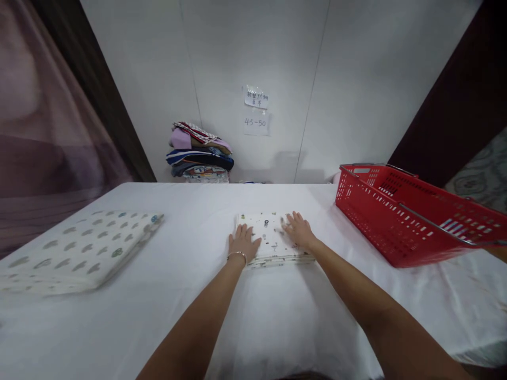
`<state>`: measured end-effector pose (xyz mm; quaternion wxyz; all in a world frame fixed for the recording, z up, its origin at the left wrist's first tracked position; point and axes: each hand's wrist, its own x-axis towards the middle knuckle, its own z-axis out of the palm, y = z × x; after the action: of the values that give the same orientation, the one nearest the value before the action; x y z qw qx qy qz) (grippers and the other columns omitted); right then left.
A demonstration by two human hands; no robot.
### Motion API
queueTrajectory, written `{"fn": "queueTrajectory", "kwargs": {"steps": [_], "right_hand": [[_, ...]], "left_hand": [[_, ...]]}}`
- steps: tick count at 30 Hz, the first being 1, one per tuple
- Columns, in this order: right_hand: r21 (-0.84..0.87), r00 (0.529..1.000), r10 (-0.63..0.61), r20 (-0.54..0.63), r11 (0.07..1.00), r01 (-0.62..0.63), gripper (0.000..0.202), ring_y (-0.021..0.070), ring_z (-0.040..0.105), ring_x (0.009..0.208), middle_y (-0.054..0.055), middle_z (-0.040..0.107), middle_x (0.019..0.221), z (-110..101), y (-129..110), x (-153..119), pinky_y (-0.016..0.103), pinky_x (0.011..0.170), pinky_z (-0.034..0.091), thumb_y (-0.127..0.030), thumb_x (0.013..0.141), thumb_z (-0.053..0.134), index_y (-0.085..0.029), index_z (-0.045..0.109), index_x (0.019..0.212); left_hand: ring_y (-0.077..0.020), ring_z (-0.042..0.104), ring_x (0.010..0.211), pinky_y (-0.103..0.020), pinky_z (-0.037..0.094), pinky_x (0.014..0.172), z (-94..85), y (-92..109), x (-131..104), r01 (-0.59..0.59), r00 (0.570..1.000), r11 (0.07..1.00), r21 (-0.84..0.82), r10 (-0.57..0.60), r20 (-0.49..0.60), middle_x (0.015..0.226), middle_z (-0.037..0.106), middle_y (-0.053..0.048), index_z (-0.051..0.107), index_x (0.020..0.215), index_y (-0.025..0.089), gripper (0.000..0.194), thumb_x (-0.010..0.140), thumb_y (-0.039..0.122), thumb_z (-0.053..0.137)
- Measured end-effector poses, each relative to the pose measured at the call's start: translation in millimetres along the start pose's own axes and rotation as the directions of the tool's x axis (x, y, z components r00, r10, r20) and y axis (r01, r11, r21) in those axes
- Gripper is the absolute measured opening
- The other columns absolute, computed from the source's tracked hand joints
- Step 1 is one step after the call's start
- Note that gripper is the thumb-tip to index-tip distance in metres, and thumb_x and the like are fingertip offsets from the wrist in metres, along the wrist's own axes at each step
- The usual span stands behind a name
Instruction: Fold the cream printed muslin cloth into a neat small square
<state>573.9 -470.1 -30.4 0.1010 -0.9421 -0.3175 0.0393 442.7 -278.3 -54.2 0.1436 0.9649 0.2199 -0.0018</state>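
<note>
A white cloth with small printed figures (269, 235) lies folded into a layered rectangle in the middle of the table. My left hand (243, 244) rests flat on its left edge, fingers spread, with a bracelet at the wrist. On the cloth's right side my right hand (299, 230) presses down, its fingers stretched out and apart. Neither hand grips the fabric. Further left lies another folded white cloth (87, 248), printed with grey cloud-like shapes, apart from both hands.
A red plastic basket (396, 221) with metal handles stands at the right of the white-covered table (190, 316). Behind the far edge rises a stack of folded fabrics (200, 153). Paper signs (256, 124) hang on the wall. A pinkish curtain (51, 132) hangs at left.
</note>
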Motion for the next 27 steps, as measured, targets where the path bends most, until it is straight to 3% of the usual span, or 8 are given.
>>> {"fn": "queueTrajectory", "kwargs": {"steps": [3,6,12,16,21,24,27], "right_hand": [[-0.024,0.997,0.069,0.034,0.997,-0.069,0.062,0.0252,0.007,0.139,0.008,0.009,0.152,16.5,14.9,14.0,0.051,0.107,0.016,-0.054,0.091,0.026,-0.021,0.024,0.143],[-0.005,0.997,0.058,0.042,0.998,-0.058,0.064,0.0251,0.006,0.139,0.007,0.007,0.152,29.5,24.8,15.5,0.051,0.106,0.018,-0.056,0.09,0.023,-0.021,0.023,0.143],[-0.015,0.999,0.035,0.018,0.999,-0.034,0.064,0.0265,0.007,0.138,0.009,0.009,0.152,30.8,25.2,14.4,0.049,0.104,0.023,-0.055,0.09,0.023,-0.018,0.025,0.143],[-0.045,0.999,0.046,0.025,0.998,-0.045,0.063,0.0257,0.007,0.138,0.007,0.008,0.152,30.8,23.5,15.1,0.049,0.104,0.023,-0.055,0.09,0.022,-0.021,0.024,0.143],[-0.041,0.999,0.049,0.012,0.998,-0.048,0.063,0.0254,0.007,0.138,0.008,0.01,0.152,32.3,24.4,14.9,0.048,0.104,0.023,-0.054,0.09,0.024,-0.019,0.025,0.143],[-0.019,0.999,0.045,0.021,0.999,-0.044,0.063,0.0253,0.007,0.138,0.008,0.01,0.152,32.4,24.7,15.1,0.048,0.104,0.023,-0.053,0.09,0.025,-0.019,0.026,0.143],[-0.018,0.998,0.05,0.044,0.999,-0.049,0.063,0.0246,0.005,0.139,0.007,0.008,0.152,32.0,24.1,14.6,0.048,0.105,0.021,-0.053,0.09,0.024,-0.02,0.024,0.143]], "left_hand": [[-0.024,0.001,0.14,-0.055,0.012,0.11,-0.5,0.0,0.1,-0.005,1.0,1.0,0.001,0.005,0.013,0.153,0.009,-0.002,0.025,0.142,0.024,0.065,0.085,0.055,0.024],[-0.0236,0.0,0.14,-0.056,0.012,0.11,-0.6,0.2,0.3,-0.005,1.0,1.0,0.0,0.005,0.023,0.153,0.008,-0.001,0.024,0.142,0.024,0.065,0.085,0.055,0.023],[-0.0224,-0.001,0.14,-0.055,0.01,0.11,1.0,-5.3,1.0,-0.017,0.999,1.0,-0.021,0.018,0.035,0.153,0.006,-0.001,0.022,0.142,0.024,0.067,0.084,0.058,0.022],[-0.0255,0.002,0.14,-0.056,0.012,0.109,-13.0,1.7,8.4,0.018,0.997,1.0,-0.01,-0.017,0.073,0.153,0.009,-0.004,0.025,0.142,0.023,0.074,0.081,0.064,0.025],[-0.0257,-0.002,0.14,-0.052,0.002,0.111,-29.6,13.3,28.9,0.009,1.0,0.997,0.079,-0.01,0.013,0.153,0.008,-0.005,0.024,0.142,0.019,0.079,0.079,0.067,0.021],[-0.027,-0.001,0.14,-0.05,0.003,0.112,-22.1,1.7,38.3,0.065,0.998,0.996,0.063,-0.066,0.015,0.153,0.005,-0.002,0.02,0.144,0.019,0.079,0.08,0.066,0.019],[-0.0282,0.004,0.139,-0.05,0.012,0.111,-9.5,-13.9,42.5,0.09,0.996,0.996,-0.02,-0.089,0.031,0.153,-0.002,0.001,0.013,0.145,0.022,0.081,0.079,0.068,0.017]]}}
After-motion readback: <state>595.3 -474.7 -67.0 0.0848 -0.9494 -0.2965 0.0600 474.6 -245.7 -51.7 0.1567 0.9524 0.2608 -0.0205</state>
